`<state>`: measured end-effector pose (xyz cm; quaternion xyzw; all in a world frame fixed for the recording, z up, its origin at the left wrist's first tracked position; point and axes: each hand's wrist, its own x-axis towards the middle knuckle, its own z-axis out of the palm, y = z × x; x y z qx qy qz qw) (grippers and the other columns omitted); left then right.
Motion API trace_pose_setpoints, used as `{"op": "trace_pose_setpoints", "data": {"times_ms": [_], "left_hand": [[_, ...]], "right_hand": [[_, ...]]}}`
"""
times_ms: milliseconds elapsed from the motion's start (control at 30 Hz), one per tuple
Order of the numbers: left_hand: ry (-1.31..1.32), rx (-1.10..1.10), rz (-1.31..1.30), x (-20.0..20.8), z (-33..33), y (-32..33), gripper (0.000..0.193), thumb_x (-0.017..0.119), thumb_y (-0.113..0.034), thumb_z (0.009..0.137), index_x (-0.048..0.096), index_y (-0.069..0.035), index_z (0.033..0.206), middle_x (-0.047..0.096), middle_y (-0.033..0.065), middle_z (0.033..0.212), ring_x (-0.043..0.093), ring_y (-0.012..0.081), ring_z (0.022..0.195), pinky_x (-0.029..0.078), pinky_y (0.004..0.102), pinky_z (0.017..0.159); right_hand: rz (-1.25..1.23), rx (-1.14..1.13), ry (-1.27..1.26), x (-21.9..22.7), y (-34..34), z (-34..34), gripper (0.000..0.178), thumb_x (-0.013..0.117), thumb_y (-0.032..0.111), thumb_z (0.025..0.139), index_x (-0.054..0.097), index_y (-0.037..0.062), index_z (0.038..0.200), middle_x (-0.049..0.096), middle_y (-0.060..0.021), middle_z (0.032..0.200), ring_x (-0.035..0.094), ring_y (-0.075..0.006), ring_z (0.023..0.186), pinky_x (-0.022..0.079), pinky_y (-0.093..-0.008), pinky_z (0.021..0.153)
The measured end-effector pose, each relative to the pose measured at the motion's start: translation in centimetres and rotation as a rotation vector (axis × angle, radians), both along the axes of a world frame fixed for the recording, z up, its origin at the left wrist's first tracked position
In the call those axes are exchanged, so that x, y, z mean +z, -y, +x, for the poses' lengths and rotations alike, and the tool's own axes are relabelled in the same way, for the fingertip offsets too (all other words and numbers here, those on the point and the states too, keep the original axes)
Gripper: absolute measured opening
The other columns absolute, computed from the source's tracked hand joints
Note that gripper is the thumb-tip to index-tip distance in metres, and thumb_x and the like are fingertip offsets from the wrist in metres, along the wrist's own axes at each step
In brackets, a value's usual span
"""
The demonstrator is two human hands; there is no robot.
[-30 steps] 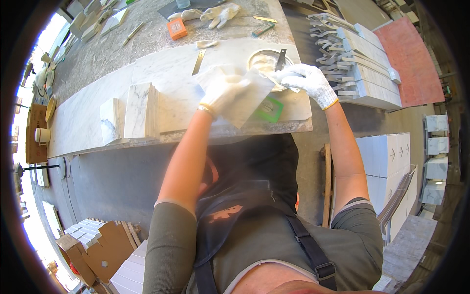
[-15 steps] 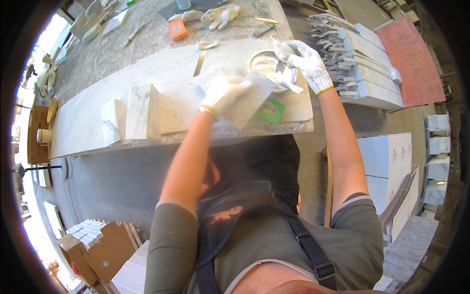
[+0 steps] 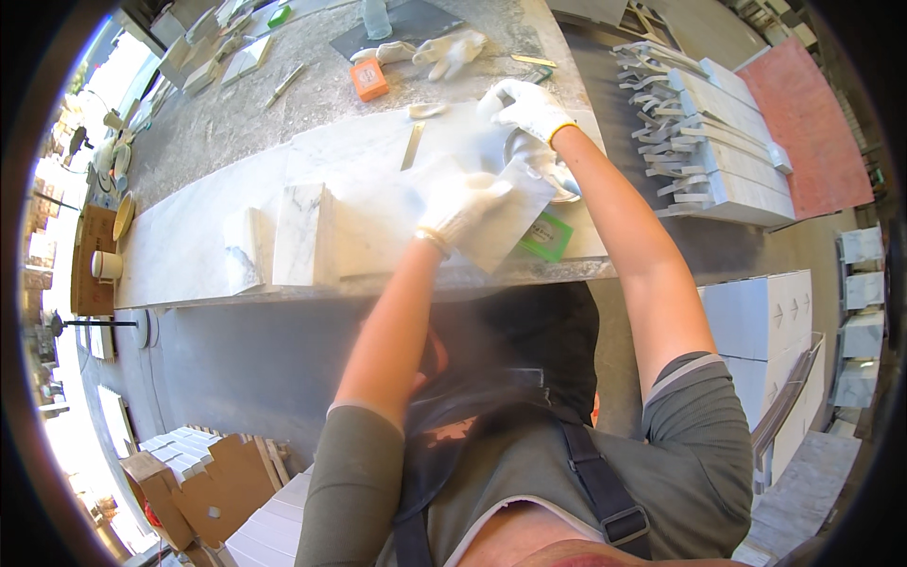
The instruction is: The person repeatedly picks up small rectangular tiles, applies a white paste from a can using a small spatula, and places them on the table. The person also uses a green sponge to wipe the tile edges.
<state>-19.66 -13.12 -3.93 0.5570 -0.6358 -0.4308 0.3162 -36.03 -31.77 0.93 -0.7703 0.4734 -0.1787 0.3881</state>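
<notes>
My left hand (image 3: 463,203), in a white glove, grips a thin, pale, flat square piece (image 3: 520,213) and holds it tilted over the workbench. Whether it is tile or sheet I cannot tell. My right hand (image 3: 529,111), also gloved, is raised above the bench with its fingers curled together; what is in them is hidden. Under my right wrist a round tin (image 3: 518,146) of whitish paste shows in part, mostly covered by my forearm. A green box (image 3: 548,236) lies just right of the pale piece.
Two marble blocks (image 3: 302,234) stand on the marble slab (image 3: 179,250) at left. Farther back are an orange box (image 3: 368,80), loose gloves (image 3: 449,54) and a small metal strip (image 3: 413,146). Strapped marble slabs (image 3: 732,142) are stacked at right, above white boxes (image 3: 756,312).
My right hand has moved left and away from the tin's rim, its forearm now crossing over the tin. My left hand still holds the pale piece. The whole view has shifted slightly.
</notes>
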Motion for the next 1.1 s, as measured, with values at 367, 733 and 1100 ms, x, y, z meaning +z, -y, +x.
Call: {"op": "trace_pose_setpoints", "data": {"times_ms": [367, 733, 1100], "left_hand": [[-0.134, 0.047, 0.204, 2.8, -0.4, -0.6, 0.043, 0.066, -0.040, 0.101, 0.075, -0.002, 0.119, 0.076, 0.0081, 0.103, 0.067, 0.0171, 0.093, 0.054, 0.0328, 0.086], [-0.078, -0.003, 0.169, 2.1, -0.2, 0.2, 0.040, 0.068, -0.038, 0.103, 0.076, -0.002, 0.119, 0.074, 0.0040, 0.101, 0.065, 0.0110, 0.090, 0.053, 0.0294, 0.083], [-0.018, 0.034, 0.213, 2.0, -0.6, 0.6, 0.039, 0.067, -0.038, 0.103, 0.076, 0.000, 0.113, 0.076, 0.0052, 0.098, 0.067, 0.0118, 0.086, 0.055, 0.0294, 0.080]], "right_hand": [[-0.355, -0.098, -0.181, 3.4, -3.8, -2.0, 0.046, 0.075, 0.026, 0.085, 0.072, 0.0226, 0.131, 0.074, -0.0076, 0.125, 0.070, -0.0292, 0.113, 0.055, -0.0383, 0.097], [-0.166, -0.179, -0.664, 6.3, -15.5, -11.3, 0.050, 0.061, 0.061, 0.093, 0.077, 0.0251, 0.124, 0.077, -0.0106, 0.115, 0.071, -0.0324, 0.107, 0.055, -0.0435, 0.092], [-0.020, -0.323, -0.135, 4.0, -12.9, -12.0, 0.039, 0.084, 0.040, 0.086, 0.081, 0.0058, 0.106, 0.074, -0.0046, 0.081, 0.063, -0.0112, 0.069, 0.050, -0.0289, 0.064]]}}
